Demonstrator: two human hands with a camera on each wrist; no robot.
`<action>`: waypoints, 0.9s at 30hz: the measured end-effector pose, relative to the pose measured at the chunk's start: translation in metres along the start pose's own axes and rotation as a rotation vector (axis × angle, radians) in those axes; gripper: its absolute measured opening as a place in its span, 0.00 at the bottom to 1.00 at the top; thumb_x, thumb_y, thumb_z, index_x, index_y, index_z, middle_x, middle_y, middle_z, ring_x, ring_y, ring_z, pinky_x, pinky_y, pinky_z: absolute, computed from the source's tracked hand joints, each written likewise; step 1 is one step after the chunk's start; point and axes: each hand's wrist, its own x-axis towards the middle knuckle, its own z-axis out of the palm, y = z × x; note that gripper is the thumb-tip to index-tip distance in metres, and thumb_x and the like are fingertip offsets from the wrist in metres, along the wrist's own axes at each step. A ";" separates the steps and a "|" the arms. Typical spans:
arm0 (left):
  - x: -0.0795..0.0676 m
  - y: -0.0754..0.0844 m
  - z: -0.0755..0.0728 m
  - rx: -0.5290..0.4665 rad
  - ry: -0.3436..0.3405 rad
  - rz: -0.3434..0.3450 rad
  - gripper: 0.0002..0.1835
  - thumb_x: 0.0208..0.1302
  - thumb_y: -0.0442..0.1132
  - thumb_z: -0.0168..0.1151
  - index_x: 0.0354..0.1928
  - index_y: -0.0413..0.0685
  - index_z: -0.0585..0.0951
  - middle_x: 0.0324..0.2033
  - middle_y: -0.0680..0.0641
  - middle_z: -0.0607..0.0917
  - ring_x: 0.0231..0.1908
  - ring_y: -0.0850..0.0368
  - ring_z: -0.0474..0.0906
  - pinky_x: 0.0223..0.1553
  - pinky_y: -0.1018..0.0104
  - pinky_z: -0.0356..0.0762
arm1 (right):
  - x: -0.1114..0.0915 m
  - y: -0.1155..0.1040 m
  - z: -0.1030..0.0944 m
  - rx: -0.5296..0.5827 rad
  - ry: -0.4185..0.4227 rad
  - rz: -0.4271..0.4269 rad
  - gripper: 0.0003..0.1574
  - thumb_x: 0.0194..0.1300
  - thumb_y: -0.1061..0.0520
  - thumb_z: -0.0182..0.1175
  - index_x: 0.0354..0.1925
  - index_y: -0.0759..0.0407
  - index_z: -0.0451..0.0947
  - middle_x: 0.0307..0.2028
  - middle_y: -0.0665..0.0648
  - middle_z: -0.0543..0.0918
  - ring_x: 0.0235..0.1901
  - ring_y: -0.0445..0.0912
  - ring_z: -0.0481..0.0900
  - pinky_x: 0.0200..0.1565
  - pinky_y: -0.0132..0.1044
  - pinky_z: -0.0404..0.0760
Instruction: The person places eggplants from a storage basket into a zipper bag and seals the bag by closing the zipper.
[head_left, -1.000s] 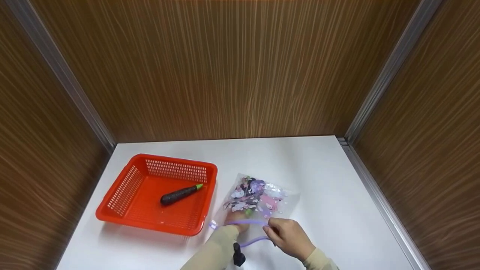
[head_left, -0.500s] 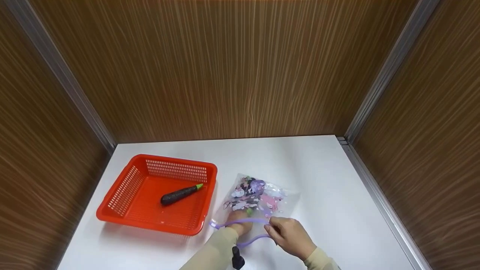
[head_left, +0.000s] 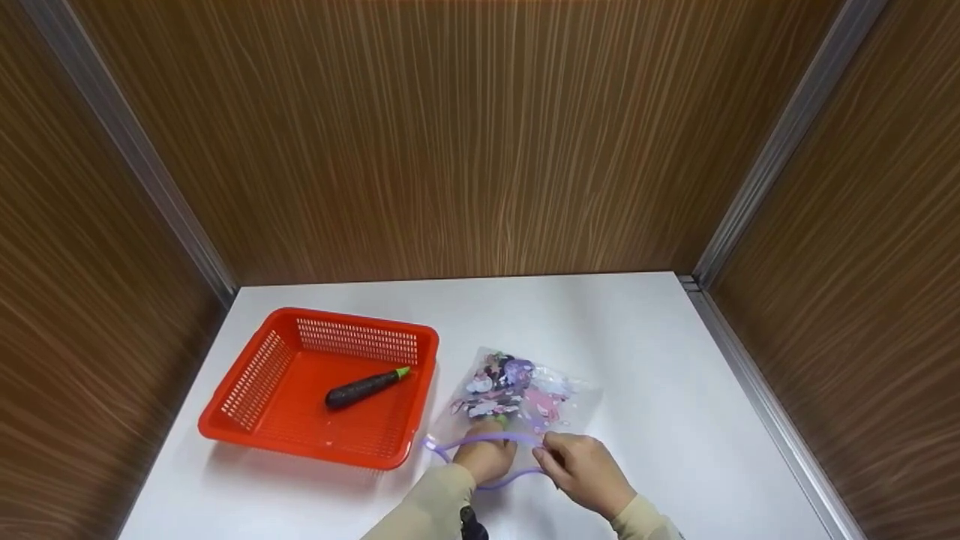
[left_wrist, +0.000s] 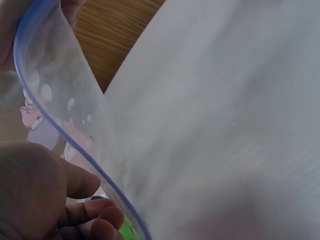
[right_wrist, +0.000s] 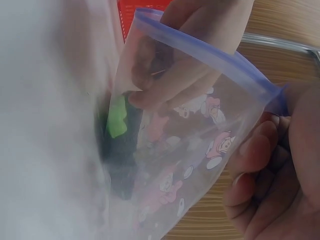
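Note:
A clear zip bag (head_left: 574, 397) with cartoon prints and a purple zip edge lies on the white table, its mouth towards me. My right hand (head_left: 589, 472) pinches the right side of the bag's mouth and holds it apart. Inside the mouth is my left hand (head_left: 487, 454), its fingers loosely bent, seen through the film in the right wrist view. By its fingertips lies a dark eggplant (right_wrist: 122, 165) with a green cap, inside the bag. Another dark eggplant (head_left: 364, 390) with a green tip lies in the red basket (head_left: 247, 442).
Left of the bag stands the red basket, close to it. Brown wood-grain walls (head_left: 480, 150) with metal corner strips enclose the white table (head_left: 675, 390) at the back and sides. A black mount (head_left: 471, 523) sits at my left wrist.
My left hand has drawn back a little towards the bag's mouth, showing more of it, away from the eggplant's green end. My right hand keeps its hold on the bag.

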 end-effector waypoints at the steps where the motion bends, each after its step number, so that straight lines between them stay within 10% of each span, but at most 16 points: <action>1: 0.000 0.000 0.001 0.005 -0.007 0.012 0.12 0.61 0.42 0.52 0.32 0.40 0.78 0.34 0.43 0.80 0.40 0.47 0.76 0.44 0.59 0.71 | 0.000 0.000 0.000 -0.013 0.001 0.009 0.19 0.63 0.54 0.56 0.18 0.44 0.62 0.14 0.36 0.63 0.12 0.28 0.56 0.14 0.22 0.56; 10: -0.011 0.009 -0.001 -0.056 -0.066 0.090 0.10 0.58 0.44 0.58 0.21 0.53 0.72 0.15 0.58 0.70 0.21 0.61 0.68 0.25 0.66 0.67 | -0.001 0.003 -0.003 -0.124 0.056 0.081 0.21 0.59 0.54 0.60 0.17 0.44 0.60 0.15 0.34 0.57 0.13 0.29 0.53 0.15 0.23 0.54; 27: -0.028 0.008 -0.027 -0.097 -0.109 0.269 0.05 0.59 0.44 0.60 0.29 0.53 0.78 0.17 0.62 0.70 0.20 0.68 0.66 0.23 0.72 0.65 | -0.006 0.007 -0.012 -0.224 0.169 0.254 0.15 0.59 0.51 0.61 0.23 0.44 0.64 0.21 0.37 0.60 0.19 0.32 0.60 0.19 0.27 0.62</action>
